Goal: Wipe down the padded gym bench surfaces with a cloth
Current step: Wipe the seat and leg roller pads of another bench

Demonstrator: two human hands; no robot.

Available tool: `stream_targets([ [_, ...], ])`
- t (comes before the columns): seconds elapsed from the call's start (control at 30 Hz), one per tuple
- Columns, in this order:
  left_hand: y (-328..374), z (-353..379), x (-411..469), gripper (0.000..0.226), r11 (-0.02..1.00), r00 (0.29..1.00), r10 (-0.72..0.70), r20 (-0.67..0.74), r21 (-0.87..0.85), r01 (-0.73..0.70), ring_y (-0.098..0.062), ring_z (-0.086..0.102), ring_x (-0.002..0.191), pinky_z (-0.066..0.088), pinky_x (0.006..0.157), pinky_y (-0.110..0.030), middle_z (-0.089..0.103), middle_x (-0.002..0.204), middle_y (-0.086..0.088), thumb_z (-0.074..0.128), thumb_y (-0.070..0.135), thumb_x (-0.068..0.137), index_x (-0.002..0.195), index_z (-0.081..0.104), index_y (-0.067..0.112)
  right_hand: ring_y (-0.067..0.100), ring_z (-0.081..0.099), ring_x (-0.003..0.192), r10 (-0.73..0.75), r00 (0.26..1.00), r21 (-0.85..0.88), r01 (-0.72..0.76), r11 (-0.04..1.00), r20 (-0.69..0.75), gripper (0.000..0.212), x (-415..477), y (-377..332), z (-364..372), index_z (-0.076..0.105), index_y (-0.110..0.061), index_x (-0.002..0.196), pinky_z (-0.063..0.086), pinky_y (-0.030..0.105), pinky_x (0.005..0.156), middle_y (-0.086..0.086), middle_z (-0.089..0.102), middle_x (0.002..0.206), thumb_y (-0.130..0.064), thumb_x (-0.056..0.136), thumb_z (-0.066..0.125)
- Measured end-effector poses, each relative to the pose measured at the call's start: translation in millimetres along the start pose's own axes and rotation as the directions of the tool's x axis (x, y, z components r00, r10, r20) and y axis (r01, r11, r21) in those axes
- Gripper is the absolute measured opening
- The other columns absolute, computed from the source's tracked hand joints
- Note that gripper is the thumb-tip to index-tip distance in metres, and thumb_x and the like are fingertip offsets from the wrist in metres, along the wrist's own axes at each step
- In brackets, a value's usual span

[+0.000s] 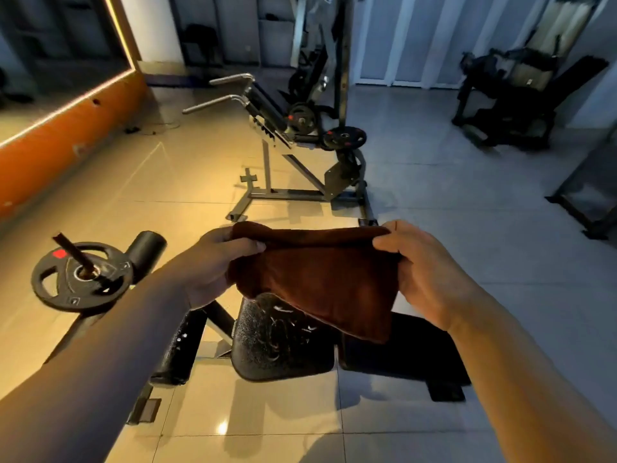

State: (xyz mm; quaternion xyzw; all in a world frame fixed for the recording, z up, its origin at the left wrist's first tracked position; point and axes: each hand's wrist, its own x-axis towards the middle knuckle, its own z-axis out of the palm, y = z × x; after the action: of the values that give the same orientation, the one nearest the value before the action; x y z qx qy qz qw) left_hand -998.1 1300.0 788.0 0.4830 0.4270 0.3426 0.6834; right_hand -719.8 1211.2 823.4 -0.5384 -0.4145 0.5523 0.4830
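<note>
Your cloth (pixel 320 272) is off the bench and in the air, stretched taut along its top edge. Its long axis runs left to right across your view, and its loose lower corner hangs down toward the right.

Directly under it, and a little nearer to you, lies the padded surface (pixel 280 349). This is black and scuffed with pale marks, and its far end is hidden behind the cloth. From what shows, it seems to run away from you, widening at the near end. A second, darker pad (pixel 404 352) sits just beside it on the right.

Your left grip (pixel 213 262) is pinching the cloth's upper left corner, thumb over the edge. Your right grip (pixel 424 272) is clenched on the upper right corner. Neither touches the bench.

The move ahead is a straight drop, since the pad sits below the cloth, not off to either side. The left grip stands closer over the scuffed pad, and the right is more over the darker one. Lay the cloth crosswise and stroke along the pad's length, I'd judge.

A weight plate (pixel 81 277) on its peg and a roller pad (pixel 147 245) stand to your left.
</note>
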Motion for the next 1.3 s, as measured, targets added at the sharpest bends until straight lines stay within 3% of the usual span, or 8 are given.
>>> stream_targets([
  [0.17, 5, -2, 17, 0.027, 0.995, 0.958, 0.061, -0.279, -0.057, -0.080, -0.032, 0.071, 0.093, 0.057, 0.085, -0.045, 0.074, 0.092, -0.013, 0.070, 0.023, 0.081, 0.105, 0.071, 0.009, 0.018, 0.063, 0.107, 0.061, 0.997, -0.573, -0.023, 0.819, 0.048, 0.046, 51, 0, -25, 0.056, -0.033, 0.122, 0.057, 0.039, 0.094, -0.009, 0.065, 0.115, -0.012, 0.087, 0.076],
  [0.33, 7, -18, 45, 0.017, 0.992, 0.919, 0.123, -0.375, 0.048, -0.113, -0.030, 0.072, 0.091, 0.058, 0.079, -0.043, 0.074, 0.094, -0.013, 0.066, 0.024, 0.093, 0.105, 0.069, 0.013, 0.016, 0.065, 0.099, 0.065, 0.995, -0.826, 0.030, 0.563, 0.080, 0.022, 101, 0, -35, 0.062, -0.024, 0.114, 0.056, 0.035, 0.091, -0.004, 0.068, 0.102, -0.036, 0.096, 0.065],
  [0.47, 8, -28, 61, 0.010, 0.987, 0.899, 0.159, -0.408, 0.056, -0.149, -0.021, 0.071, 0.074, 0.056, 0.063, -0.032, 0.073, 0.078, -0.005, 0.062, 0.023, 0.096, 0.098, 0.067, 0.014, 0.020, 0.063, 0.103, 0.202, 0.979, -0.695, -0.122, 0.708, 0.034, 0.026, 140, -3, -39, 0.061, -0.024, 0.113, 0.053, 0.039, 0.096, 0.002, 0.067, 0.111, -0.041, 0.094, 0.066],
  [0.6, 6, -39, 71, 0.014, 0.987, 0.849, 0.134, -0.510, -0.008, -0.161, -0.022, 0.070, 0.077, 0.056, 0.065, -0.032, 0.072, 0.079, -0.005, 0.061, 0.022, 0.097, 0.104, 0.066, 0.010, 0.033, 0.064, 0.111, 0.304, 0.949, -0.249, -0.275, 0.929, 0.086, 0.051, 162, -4, -44, 0.060, -0.018, 0.124, 0.060, 0.044, 0.085, 0.014, 0.067, 0.121, -0.033, 0.079, 0.078],
  [0.77, 7, -37, 70, 0.018, 0.980, 0.799, 0.090, -0.594, -0.091, -0.178, -0.021, 0.071, 0.075, 0.056, 0.057, -0.029, 0.068, 0.084, -0.009, 0.059, 0.020, 0.098, 0.111, 0.060, 0.008, 0.035, 0.068, 0.108, 0.319, 0.915, 0.257, -0.379, 0.889, 0.245, 0.049, 184, -7, -47, 0.060, -0.012, 0.126, 0.062, 0.040, 0.078, 0.019, 0.071, 0.115, 0.001, 0.079, 0.061],
  [1.03, 9, -5, 67, 0.037, 0.977, 0.650, 0.095, -0.754, -0.054, -0.205, -0.033, 0.062, 0.106, 0.056, 0.071, -0.040, 0.061, 0.115, -0.016, 0.062, 0.022, 0.096, 0.129, 0.052, 0.010, 0.029, 0.070, 0.105, 0.457, 0.829, -0.106, -0.448, 0.888, 0.321, 0.031, 230, 13, -65, 0.060, -0.005, 0.125, 0.059, 0.029, 0.078, 0.018, 0.073, 0.112, 0.000, 0.095, 0.054],
  [1.17, 4, 26, 57, 0.031, 0.979, 0.631, 0.149, -0.761, 0.025, -0.201, -0.031, 0.062, 0.105, 0.048, 0.086, -0.044, 0.064, 0.105, -0.012, 0.059, 0.006, 0.094, 0.125, 0.054, 0.001, 0.034, 0.065, 0.112, 0.376, 0.868, -0.107, -0.361, 0.926, 0.325, 0.028, 251, 6, -94, 0.065, -0.002, 0.120, 0.059, 0.035, 0.082, 0.018, 0.070, 0.119, 0.004, 0.095, 0.053],
  [1.3, 0, 71, 59, 0.028, 0.975, 0.578, 0.204, -0.790, 0.110, -0.193, -0.027, 0.066, 0.101, 0.052, 0.075, -0.033, 0.068, 0.100, -0.009, 0.058, -0.005, 0.092, 0.119, 0.056, 0.004, 0.032, 0.064, 0.116, 0.316, 0.860, -0.041, -0.328, 0.944, 0.401, 0.030, 266, -6, -128, 0.068, -0.010, 0.121, 0.052, 0.043, 0.099, 0.016, 0.070, 0.121, -0.001, 0.095, 0.057],
])
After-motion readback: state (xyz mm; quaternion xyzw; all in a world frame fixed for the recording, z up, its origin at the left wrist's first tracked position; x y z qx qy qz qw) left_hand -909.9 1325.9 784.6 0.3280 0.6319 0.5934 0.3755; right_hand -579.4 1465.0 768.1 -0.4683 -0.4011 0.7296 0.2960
